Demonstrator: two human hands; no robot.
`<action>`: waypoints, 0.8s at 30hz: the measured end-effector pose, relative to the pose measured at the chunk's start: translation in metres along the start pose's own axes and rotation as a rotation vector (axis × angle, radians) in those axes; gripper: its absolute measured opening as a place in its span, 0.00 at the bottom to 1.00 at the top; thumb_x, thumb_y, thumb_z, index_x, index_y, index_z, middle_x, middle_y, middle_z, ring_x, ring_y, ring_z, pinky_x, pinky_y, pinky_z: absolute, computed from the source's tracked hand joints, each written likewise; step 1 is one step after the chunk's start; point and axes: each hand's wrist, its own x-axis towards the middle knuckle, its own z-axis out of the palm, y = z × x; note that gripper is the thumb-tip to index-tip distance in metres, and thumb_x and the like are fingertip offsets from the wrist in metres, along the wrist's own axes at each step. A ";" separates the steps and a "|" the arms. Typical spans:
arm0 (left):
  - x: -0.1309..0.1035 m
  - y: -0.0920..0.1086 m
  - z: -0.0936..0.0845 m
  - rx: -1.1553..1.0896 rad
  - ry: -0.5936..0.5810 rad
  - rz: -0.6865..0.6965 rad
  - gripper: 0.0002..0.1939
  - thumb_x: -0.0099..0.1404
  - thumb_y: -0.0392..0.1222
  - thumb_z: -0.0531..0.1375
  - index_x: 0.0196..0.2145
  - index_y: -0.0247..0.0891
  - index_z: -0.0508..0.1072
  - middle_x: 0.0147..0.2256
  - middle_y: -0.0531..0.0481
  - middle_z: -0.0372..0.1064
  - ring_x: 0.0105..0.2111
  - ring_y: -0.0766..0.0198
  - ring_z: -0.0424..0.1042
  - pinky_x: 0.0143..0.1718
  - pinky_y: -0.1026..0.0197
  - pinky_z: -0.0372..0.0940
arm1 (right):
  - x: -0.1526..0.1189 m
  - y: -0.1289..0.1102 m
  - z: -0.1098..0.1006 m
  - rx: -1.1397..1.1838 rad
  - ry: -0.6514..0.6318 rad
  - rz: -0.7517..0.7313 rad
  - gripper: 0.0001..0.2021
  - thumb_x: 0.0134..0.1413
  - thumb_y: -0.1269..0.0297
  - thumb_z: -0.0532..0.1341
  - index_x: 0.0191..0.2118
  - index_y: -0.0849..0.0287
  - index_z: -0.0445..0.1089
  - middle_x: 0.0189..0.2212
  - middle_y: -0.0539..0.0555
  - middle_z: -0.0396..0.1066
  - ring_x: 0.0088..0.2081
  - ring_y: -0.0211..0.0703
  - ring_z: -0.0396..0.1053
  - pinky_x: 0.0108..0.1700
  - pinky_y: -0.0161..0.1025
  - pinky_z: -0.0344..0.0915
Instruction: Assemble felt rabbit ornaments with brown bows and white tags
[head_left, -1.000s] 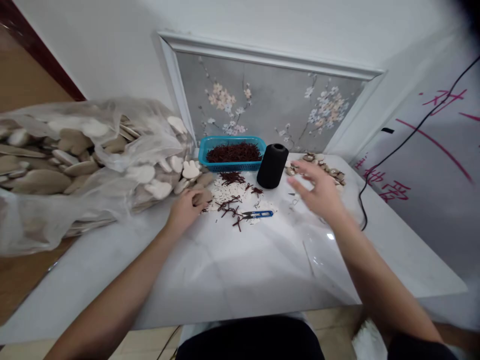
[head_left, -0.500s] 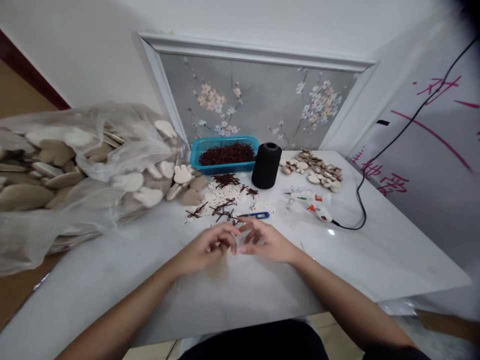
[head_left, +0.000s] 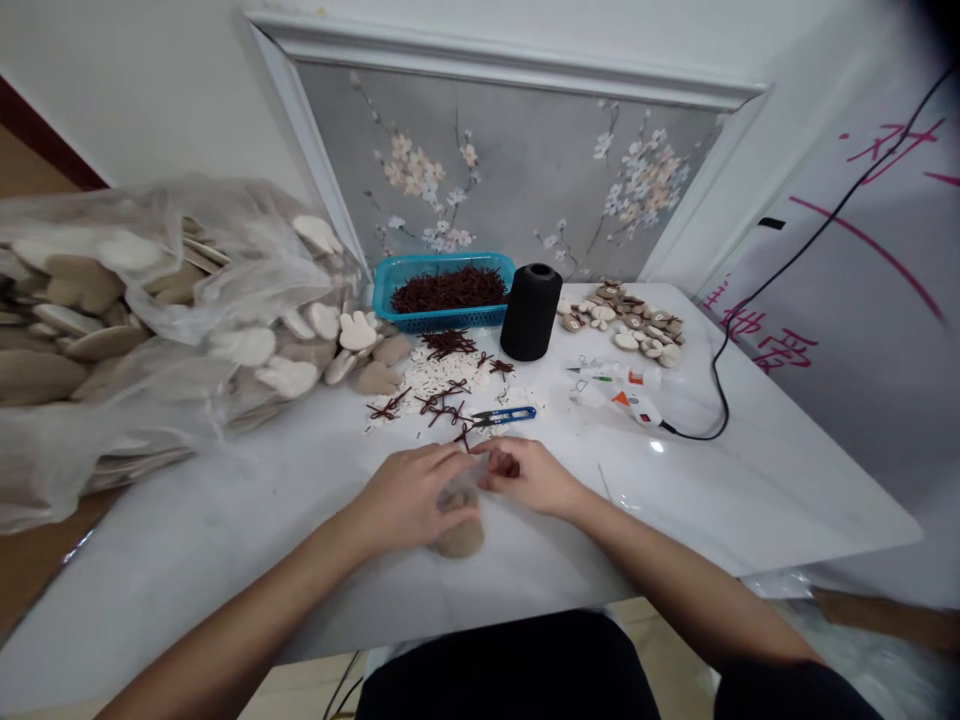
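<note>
My left hand (head_left: 412,492) is closed over a beige padded piece (head_left: 459,540), its thumb lying across the upper part, and the piece's rounded lower end shows below. Close beside it, the fingertips of my right hand (head_left: 529,474) are curled together in a pinch; whatever is between them is hidden and blurred. A pale, smeared patch lies between the two hands. Just beyond the fingers are a dark brown cord bow (head_left: 464,434) and blue-handled thread snips (head_left: 506,415).
A blue basket (head_left: 390,312) of brown bows stands at the back beside a black thread cone (head_left: 531,315). At left lies a clear bag (head_left: 169,290) of padded shapes. Finished-looking pieces (head_left: 649,335) are heaped at right, near a glue gun (head_left: 637,406) with a black cord (head_left: 724,385).
My left hand has closed over the beige piece, which shows more clearly. My right fingers have curled tighter. The view has tilted down slightly.
</note>
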 end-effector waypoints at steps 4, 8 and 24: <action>0.000 0.003 -0.008 -0.123 -0.198 0.018 0.16 0.56 0.49 0.64 0.41 0.40 0.69 0.40 0.48 0.70 0.39 0.57 0.71 0.38 0.60 0.64 | -0.005 -0.011 -0.002 -0.123 -0.075 -0.122 0.20 0.42 0.55 0.70 0.40 0.59 0.70 0.33 0.51 0.67 0.31 0.37 0.64 0.34 0.35 0.64; 0.004 -0.001 0.001 -0.228 -0.171 0.006 0.10 0.61 0.45 0.61 0.33 0.38 0.66 0.33 0.51 0.68 0.34 0.61 0.69 0.34 0.63 0.61 | -0.011 -0.019 -0.004 -0.193 -0.181 -0.139 0.28 0.38 0.50 0.71 0.43 0.58 0.64 0.40 0.54 0.67 0.41 0.46 0.66 0.44 0.42 0.64; 0.010 -0.019 -0.001 -0.206 -0.033 0.206 0.11 0.68 0.41 0.53 0.41 0.42 0.76 0.40 0.48 0.72 0.39 0.62 0.71 0.41 0.62 0.64 | -0.007 -0.002 0.002 -0.623 -0.041 -0.262 0.16 0.53 0.50 0.63 0.35 0.59 0.65 0.31 0.54 0.66 0.35 0.45 0.63 0.38 0.40 0.61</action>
